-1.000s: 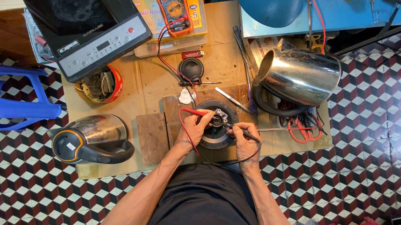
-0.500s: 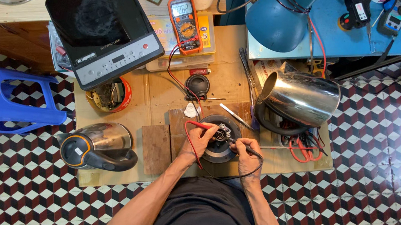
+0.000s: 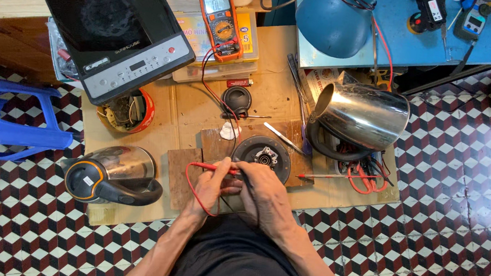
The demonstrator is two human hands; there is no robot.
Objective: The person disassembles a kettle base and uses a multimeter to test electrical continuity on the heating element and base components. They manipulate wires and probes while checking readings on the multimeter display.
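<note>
Both hands have drawn back from the round black kettle base plate (image 3: 263,157). Half a second earlier the left hand (image 3: 211,184) and right hand (image 3: 264,196) sat on either side of the plate with probes touching its middle; now they lie together just off its 6 o'clock edge, thumbs almost meeting. The plate stays where it was, on the brown wooden board (image 3: 211,146) atop the cardboard-covered surface (image 3: 197,105), with its metal centre fitting now uncovered.

The left grip is pressed together around the red probe (image 3: 218,168), whose red lead loops out at the hand's 9 o'clock. The right grip is curled, apparently about a black probe, but the fingers cover it, so I cannot tell what it pinches.

In my judgement the contact on the plate has been broken and the probes are being re-seated in the fingers, not put aside.

The orange handheld multimeter (image 3: 221,24) lies at 11 o'clock from the plate; its display is too small to read. The tipped stainless-steel kettle (image 3: 364,115) lies at 2 o'clock. The steel kettle with black and orange handle (image 3: 113,174) lies at 9 o'clock from the hands. Probe tips are hidden beneath the fingers. The black induction cooker (image 3: 114,24) is unchanged.
</note>
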